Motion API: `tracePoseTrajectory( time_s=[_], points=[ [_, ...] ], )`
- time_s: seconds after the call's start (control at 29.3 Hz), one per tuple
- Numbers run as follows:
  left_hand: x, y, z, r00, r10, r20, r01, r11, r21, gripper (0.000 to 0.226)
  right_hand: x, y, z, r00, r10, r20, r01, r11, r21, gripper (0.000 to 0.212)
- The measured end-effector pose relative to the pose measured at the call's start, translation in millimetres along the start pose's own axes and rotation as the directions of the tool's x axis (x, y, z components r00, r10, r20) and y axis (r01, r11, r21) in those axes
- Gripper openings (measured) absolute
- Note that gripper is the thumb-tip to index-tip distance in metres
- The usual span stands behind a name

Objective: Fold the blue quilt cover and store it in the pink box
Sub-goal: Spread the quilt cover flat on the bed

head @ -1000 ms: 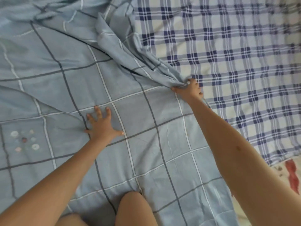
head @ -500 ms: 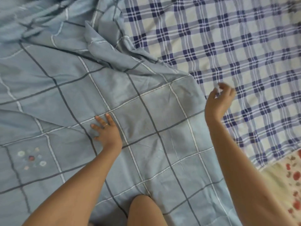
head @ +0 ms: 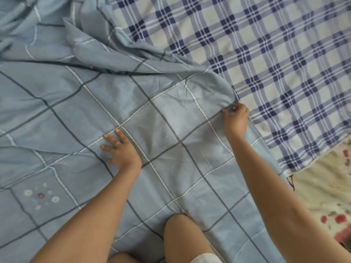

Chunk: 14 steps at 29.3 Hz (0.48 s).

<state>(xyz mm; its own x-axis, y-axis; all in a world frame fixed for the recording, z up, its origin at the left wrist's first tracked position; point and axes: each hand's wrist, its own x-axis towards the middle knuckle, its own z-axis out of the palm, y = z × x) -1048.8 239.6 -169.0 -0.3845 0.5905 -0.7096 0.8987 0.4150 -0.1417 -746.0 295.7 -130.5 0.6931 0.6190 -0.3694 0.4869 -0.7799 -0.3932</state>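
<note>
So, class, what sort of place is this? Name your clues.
Probably a bedroom, on a bed: a blue quilt cover lies spread over a plaid sheet, with floral bedding beside it.

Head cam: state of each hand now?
Left hand: open, pressing flat on the blue quilt cover.
Right hand: closed, pinching the cover's edge.

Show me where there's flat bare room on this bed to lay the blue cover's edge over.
The plaid sheet beyond the right hand lies bare and flat. The smooth blue cover between the left hand and the right hand is free too. Crowded: the bunched folds at the upper left, and the knee at the bottom.
</note>
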Motion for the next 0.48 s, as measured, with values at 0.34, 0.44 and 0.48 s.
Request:
tracePoseTrajectory(
  time_s=[0.34,0.44,0.48],
  points=[
    [-7.0,3.1,-7.7,0.999,0.006,0.034,-0.007,1.000,0.006,0.114,22.6,-12.1,-12.9,0.995,0.055,0.082,-0.043,0.989,-0.139,0.022],
    [-6.2,-0.7,-9.4,1.000,0.017,0.020,-0.017,1.000,0.008,0.114,20.5,-16.6,-21.2,0.991,-0.128,-0.048,0.110,0.956,-0.272,0.023],
    [-6.0,-1.5,-10.2,0.999,0.022,0.024,-0.022,1.000,0.012,0.115,19.1,-17.1,-23.7,0.980,-0.188,-0.058,0.162,0.940,-0.301,0.023]
  ],
)
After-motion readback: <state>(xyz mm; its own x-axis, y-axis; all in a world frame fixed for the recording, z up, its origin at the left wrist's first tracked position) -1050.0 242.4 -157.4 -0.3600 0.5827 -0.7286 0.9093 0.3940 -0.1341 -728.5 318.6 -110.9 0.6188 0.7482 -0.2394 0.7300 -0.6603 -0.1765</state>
